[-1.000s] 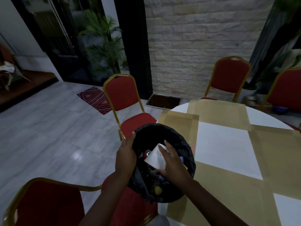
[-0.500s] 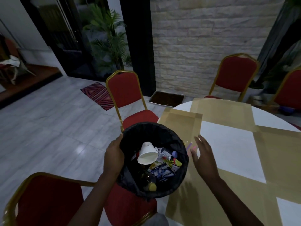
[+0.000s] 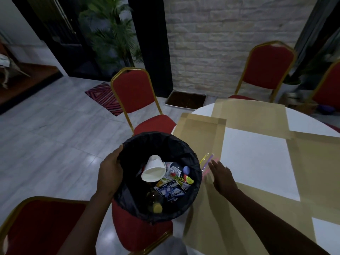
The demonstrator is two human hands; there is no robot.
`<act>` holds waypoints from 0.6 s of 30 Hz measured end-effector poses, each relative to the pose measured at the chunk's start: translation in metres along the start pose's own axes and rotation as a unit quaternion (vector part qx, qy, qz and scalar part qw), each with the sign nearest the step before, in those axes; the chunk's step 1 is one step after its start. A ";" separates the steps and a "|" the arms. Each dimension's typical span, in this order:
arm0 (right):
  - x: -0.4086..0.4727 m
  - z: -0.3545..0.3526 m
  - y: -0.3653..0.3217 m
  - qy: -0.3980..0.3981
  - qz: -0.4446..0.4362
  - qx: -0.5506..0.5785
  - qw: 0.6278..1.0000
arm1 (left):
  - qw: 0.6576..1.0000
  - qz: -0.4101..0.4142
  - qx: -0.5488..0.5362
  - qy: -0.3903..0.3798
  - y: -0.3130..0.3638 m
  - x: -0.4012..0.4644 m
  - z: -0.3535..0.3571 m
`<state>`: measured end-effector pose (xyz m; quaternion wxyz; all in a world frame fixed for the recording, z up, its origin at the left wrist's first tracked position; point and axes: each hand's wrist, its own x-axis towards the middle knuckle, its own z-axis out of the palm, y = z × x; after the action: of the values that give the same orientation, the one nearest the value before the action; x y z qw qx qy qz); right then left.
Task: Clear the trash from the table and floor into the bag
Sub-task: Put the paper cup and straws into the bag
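While the left hand (image 3: pixel 110 173) curls its fingers over the near rim of the bag (image 3: pixel 191 159), pinching the black plastic so the mouth stays wide and level with the desk (image 3: pixel 257 159) edge, the right hand (image 3: pixel 221 176) hovers flat and spread, empty, palm down over the desk. Item, just ahead of the right fingertips: thin coloured straws (image 3: pixel 207 160), yellow, purple and pink, lying on the desk beside the bag rim; their exact count cannot be told through the blur. Judged the remaining trash in view and the likely next pick, the open fingers being set to gather or sweep them. Item, between the two hands, inside the bag: a white paper cup (image 3: pixel 153 171) on its side atop printed wrappers (image 3: pixel 173 188), a small blue cap, and a bottle with a yellow cap (image 3: pixel 157 207) lower down. The bag is held against the desk edge, so a short sideways push would drop the straws in. Item, below the bag: a red chair seat (image 3: pixel 136 234). Item, beyond the left hand: a red chair with gold frame (image 3: pixel 134 94) on grey tiled floor (image 3: pixel 55 137), no trash visible there. Rest of desk beyond the right hand: tan and white panels.
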<state>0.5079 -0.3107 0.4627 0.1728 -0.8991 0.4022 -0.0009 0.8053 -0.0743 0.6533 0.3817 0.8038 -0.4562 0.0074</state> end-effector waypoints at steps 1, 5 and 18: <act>0.005 0.003 0.001 0.000 -0.010 -0.019 1.000 | 1.000 0.000 0.001 -0.002 0.001 0.000 0.000; 0.028 0.011 0.005 -0.045 -0.034 -0.093 0.994 | 1.000 -0.026 0.011 -0.011 -0.001 0.001 0.001; 0.095 0.015 0.018 -0.109 -0.136 -0.111 0.978 | 0.996 -0.054 0.075 -0.015 0.007 0.016 0.008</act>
<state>0.5614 -0.3864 0.4297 0.1126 -0.9536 0.2528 0.1184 0.8069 -0.0933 0.6580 0.3134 0.8536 -0.4161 0.0083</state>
